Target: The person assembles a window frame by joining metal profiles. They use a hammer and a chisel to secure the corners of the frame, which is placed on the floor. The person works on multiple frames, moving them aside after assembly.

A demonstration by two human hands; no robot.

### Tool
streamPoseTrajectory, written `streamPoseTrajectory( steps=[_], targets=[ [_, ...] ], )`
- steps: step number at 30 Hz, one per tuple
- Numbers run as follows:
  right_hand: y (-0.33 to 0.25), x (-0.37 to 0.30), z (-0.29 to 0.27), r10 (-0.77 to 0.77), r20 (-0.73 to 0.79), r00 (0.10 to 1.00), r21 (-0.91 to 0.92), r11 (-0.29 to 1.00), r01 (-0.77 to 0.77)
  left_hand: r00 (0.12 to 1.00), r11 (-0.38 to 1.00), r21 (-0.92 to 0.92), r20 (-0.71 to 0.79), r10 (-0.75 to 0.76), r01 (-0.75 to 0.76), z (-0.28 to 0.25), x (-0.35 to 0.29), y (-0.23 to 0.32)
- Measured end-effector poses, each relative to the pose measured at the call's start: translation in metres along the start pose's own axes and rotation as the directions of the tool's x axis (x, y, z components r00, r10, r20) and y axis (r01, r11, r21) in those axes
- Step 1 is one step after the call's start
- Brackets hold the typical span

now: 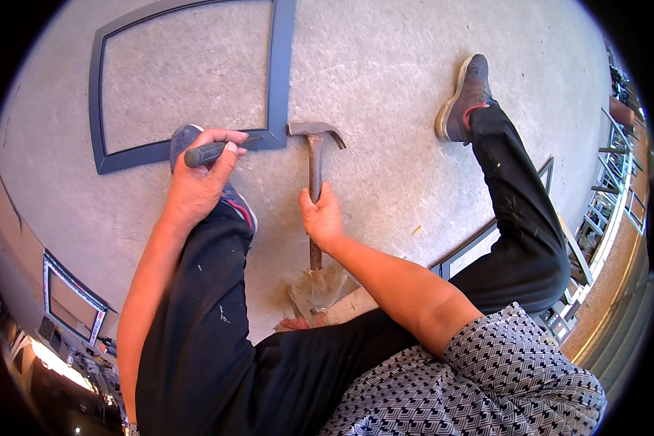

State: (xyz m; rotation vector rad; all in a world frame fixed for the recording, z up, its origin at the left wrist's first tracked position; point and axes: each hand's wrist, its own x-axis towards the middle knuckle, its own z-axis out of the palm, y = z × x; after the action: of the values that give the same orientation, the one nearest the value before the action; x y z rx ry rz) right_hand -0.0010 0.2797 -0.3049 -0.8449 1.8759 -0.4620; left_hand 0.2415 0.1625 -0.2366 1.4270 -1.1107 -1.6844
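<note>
My left hand (pixel 200 182) is closed around the dark handle of a chisel (pixel 205 154). The chisel's narrow blade lies over the near right corner of a dark grey rectangular frame (pixel 280 73), which is flat on the concrete floor; whether its tip touches is too small to tell. My right hand (pixel 323 219) grips a claw hammer (pixel 315 163) partway down its brown handle. The hammer's head is just right of that frame corner, its claw curving to the right. My left shoe (pixel 187 139) is at the frame's near bar, partly hidden by my left hand.
My right shoe (pixel 465 102) rests on the floor at the far right. Beneath my right forearm lies a torn, wrapped bundle (pixel 320 291). Another frame (pixel 465 251) is partly behind my right leg. More frames stand at the right edge (pixel 610 171), and one (pixel 73 298) lies at left.
</note>
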Motion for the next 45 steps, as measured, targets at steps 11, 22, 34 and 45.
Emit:
streamPoseTrajectory(
  steps=[11,22,34,45],
  targets=[
    [-0.002,0.000,-0.003,-0.010,-0.012,1.000,-0.051,0.999,0.009,0.999,1.000,0.011,0.038,0.002,-0.002,0.006,-0.002,0.008],
    [-0.034,0.004,-0.031,0.304,0.413,0.858,0.384,0.796,-0.467,0.999,1.000,0.015,0.041,0.014,-0.015,0.007,-0.006,0.010],
    [-0.038,0.013,-0.038,0.340,0.583,0.738,0.416,0.656,-0.630,0.997,0.995,0.099,0.072,-0.003,-0.004,0.008,-0.005,0.011],
    [-0.044,0.011,-0.039,0.351,0.579,0.736,0.408,0.658,-0.634,0.998,0.993,0.117,0.058,0.020,-0.027,0.010,-0.005,0.015]
  ],
)
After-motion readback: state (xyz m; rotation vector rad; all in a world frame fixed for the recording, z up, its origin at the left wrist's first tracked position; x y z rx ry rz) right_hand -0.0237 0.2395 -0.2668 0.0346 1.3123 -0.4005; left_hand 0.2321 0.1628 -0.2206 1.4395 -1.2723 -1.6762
